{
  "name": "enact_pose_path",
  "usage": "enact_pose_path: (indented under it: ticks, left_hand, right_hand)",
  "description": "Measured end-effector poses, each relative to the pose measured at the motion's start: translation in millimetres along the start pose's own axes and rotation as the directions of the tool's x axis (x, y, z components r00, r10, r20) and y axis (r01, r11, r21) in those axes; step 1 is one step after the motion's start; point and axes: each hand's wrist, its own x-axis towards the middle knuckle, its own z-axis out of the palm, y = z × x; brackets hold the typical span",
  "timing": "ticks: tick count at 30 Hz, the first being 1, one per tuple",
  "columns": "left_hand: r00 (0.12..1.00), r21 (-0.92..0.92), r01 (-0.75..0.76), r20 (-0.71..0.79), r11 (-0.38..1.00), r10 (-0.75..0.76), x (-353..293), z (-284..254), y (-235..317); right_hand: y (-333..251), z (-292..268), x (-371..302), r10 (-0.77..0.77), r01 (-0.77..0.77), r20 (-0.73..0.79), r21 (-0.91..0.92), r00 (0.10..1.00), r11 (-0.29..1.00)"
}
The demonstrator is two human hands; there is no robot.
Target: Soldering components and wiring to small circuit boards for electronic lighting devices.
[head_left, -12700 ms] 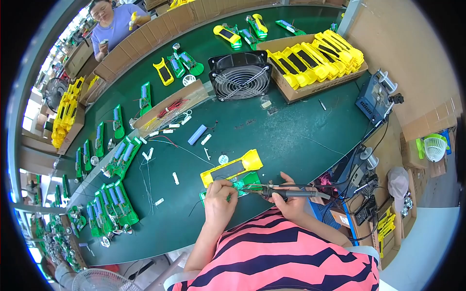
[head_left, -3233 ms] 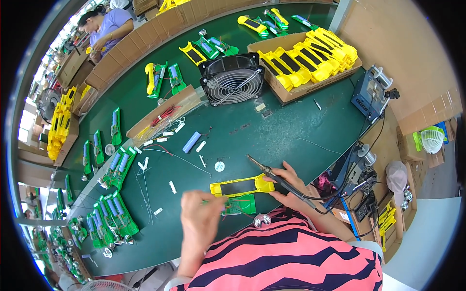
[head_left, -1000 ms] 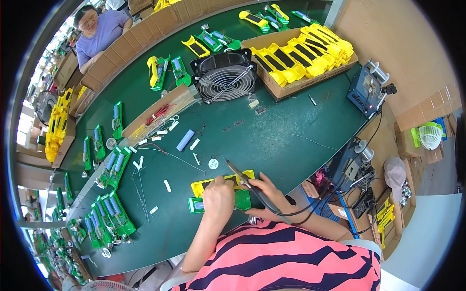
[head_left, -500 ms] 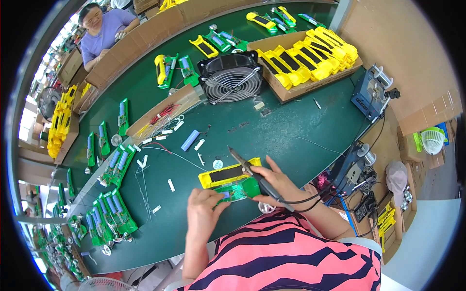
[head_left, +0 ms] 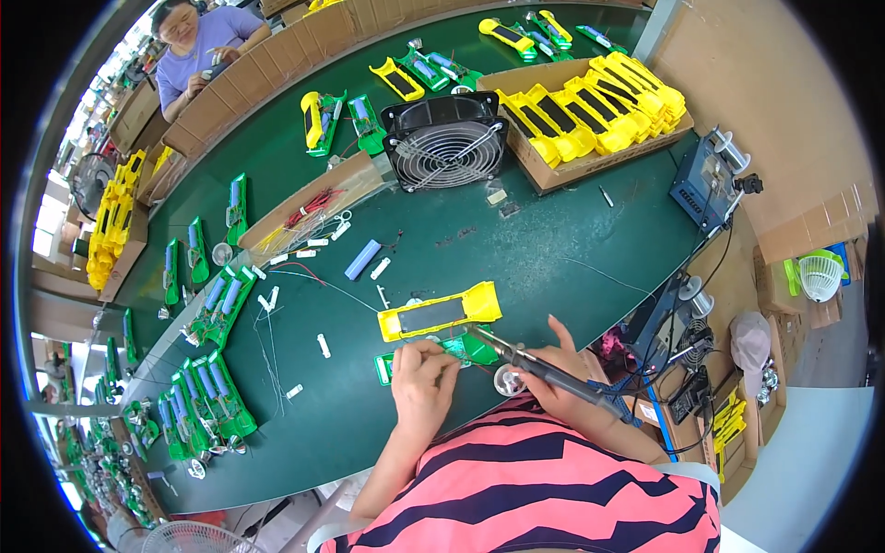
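Observation:
A green plastic housing (head_left: 477, 347) with a circuit board in it lies in front of me, just below a yellow casing half (head_left: 481, 302) with a dark panel. My left hand (head_left: 424, 385) is over the housing, thumb and fingers pinched together; whatever they hold is too small to make out. In my right hand (head_left: 559, 370) is a soldering iron (head_left: 539, 367), its tip pointing left by the near edge of the yellow casing, above the board. Whether the tip touches anything I cannot tell. A round clear-and-white lamp piece (head_left: 508, 381) sits beneath the iron.
Beyond the work stand a black fan (head_left: 446, 152) and a cardboard box (head_left: 544, 175) of yellow casings. Several green housings (head_left: 219, 405) with blue cells lie at left. Soldering stations (head_left: 705, 189) with solder reels are at right. Across a cardboard barrier sits another person (head_left: 198, 55).
The soldering iron has come down from above the yellow casing to the board, its tip now lower and further right. My left hand has shifted right over the green housing.

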Motion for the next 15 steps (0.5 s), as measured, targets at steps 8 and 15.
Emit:
enact_pose_path:
  ticks: [8,15]
  left_hand:
    - [0.993,-0.031,0.082,0.092,0.996,-0.079,6,-11,0]
    - [0.99,-0.011,0.09,0.108,0.996,-0.088,9,-6,0]
  right_hand:
    - [7,41,-36,0.375,-0.152,-0.274,0.593,0.886,0.791]
    - [8,39,-27,0.23,-0.081,-0.285,0.452,0.93,0.888]
